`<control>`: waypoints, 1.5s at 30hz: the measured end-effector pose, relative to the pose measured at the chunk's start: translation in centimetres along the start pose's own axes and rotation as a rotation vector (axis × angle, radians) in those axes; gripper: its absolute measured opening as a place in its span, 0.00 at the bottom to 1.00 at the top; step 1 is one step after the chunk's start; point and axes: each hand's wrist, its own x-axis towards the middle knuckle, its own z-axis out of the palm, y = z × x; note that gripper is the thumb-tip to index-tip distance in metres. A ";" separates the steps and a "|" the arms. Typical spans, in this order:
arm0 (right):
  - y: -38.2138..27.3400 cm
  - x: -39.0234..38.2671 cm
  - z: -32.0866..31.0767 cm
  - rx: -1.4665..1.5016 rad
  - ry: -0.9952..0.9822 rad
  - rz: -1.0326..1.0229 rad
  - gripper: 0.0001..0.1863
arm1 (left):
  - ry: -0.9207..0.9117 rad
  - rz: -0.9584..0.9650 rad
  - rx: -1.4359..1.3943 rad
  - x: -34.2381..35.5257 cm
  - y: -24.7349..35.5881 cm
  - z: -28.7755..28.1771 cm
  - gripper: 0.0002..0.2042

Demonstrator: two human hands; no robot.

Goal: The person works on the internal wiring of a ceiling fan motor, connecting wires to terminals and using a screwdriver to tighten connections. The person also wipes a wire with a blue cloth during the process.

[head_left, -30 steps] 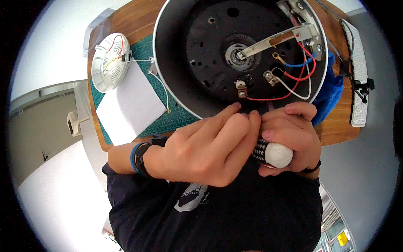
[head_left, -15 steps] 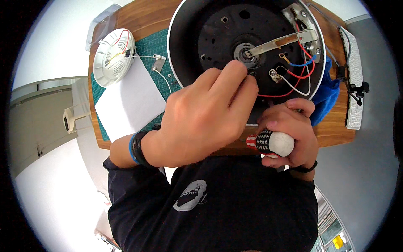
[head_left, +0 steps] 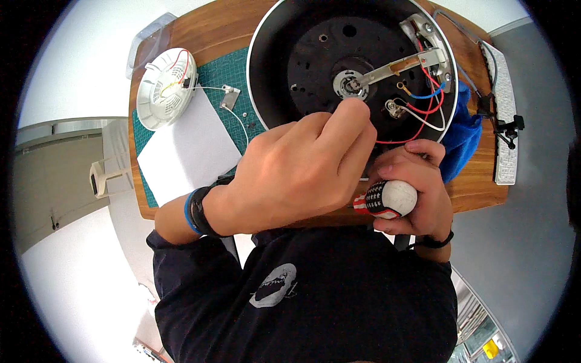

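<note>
A round appliance housing (head_left: 264, 72), black inside with a white rim, stands tilted before me. Across its inside runs a metal lever arm (head_left: 393, 68) toward the central ring (head_left: 350, 86). Red, white and blue wires (head_left: 426, 97) with ring terminals hang at its right. My left hand (head_left: 296, 166) is over the near rim, thumb and fingers pinched together; what they hold, if anything, is hidden. My right hand (head_left: 428, 181) is wrapped round a bulb-shaped handle (head_left: 392, 198) with a white rounded end and a star-and-stripe pattern, just below the rim. The handle's far end is hidden by my left hand.
At left, a white vented plastic cover (head_left: 158, 100) with wires and a small metal bracket (head_left: 230, 98) lie by a white sheet (head_left: 190, 151) on a green cutting mat (head_left: 212, 69). A blue cloth (head_left: 463, 142) and a long white strip (head_left: 505, 157) are at right.
The housing appears slightly further left and its lever arm lower at the right side. My left hand's fingertips have risen a little; both hands keep their closed grips.
</note>
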 end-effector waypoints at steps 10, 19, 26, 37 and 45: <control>-0.1 0.2 0.3 -0.029 0.010 -0.016 0.35 | -0.012 -0.244 -0.248 0.4 -0.4 0.8 0.09; -0.2 0.2 0.3 0.002 0.008 -0.004 0.33 | -0.005 -0.199 -0.415 1.0 -1.8 1.5 0.11; -0.3 0.4 0.2 0.006 0.003 0.005 0.33 | -0.154 -0.245 -0.525 1.7 -2.7 -0.2 0.09; -0.1 0.1 0.3 0.036 0.016 0.011 0.32 | -0.182 -0.384 -0.951 2.4 -3.4 -0.2 0.13; 0.0 0.2 0.5 0.016 0.038 -0.017 0.33 | -0.227 -0.443 -0.974 2.8 -5.2 -0.9 0.17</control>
